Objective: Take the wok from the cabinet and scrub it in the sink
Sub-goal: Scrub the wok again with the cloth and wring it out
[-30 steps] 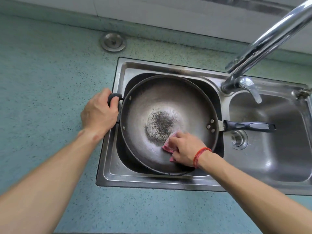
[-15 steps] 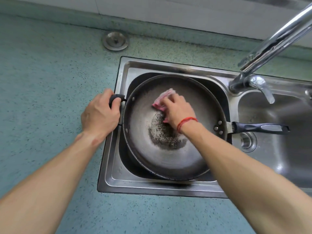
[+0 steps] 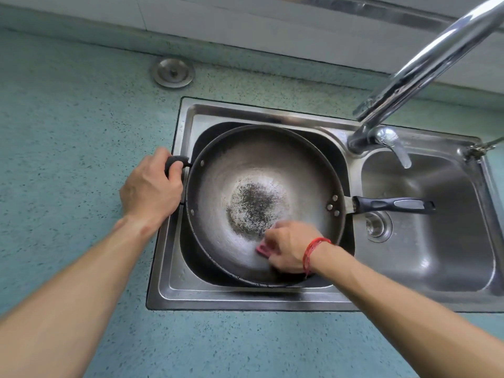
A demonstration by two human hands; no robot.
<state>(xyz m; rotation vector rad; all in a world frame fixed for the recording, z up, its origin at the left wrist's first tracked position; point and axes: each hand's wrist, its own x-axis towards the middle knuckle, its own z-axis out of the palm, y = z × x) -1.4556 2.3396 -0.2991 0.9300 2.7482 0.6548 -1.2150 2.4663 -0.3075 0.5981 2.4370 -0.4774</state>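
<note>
A dark metal wok with a charred patch at its centre sits in the left basin of a steel double sink. Its long black handle reaches right over the other basin. My left hand grips the small black helper handle at the wok's left rim. Inside the wok, at its near right wall, my right hand presses a pink scrubbing pad against the metal. The pad is mostly hidden under my fingers, and this hand is blurred.
A chrome tap arcs over the sink's divider from the upper right. The right basin holds only its drain. A round metal cap sits in the teal speckled counter behind the sink.
My right hand swept the pink pad from the wok's far left wall back down to its near right wall. The left hand kept its grip on the helper handle.
</note>
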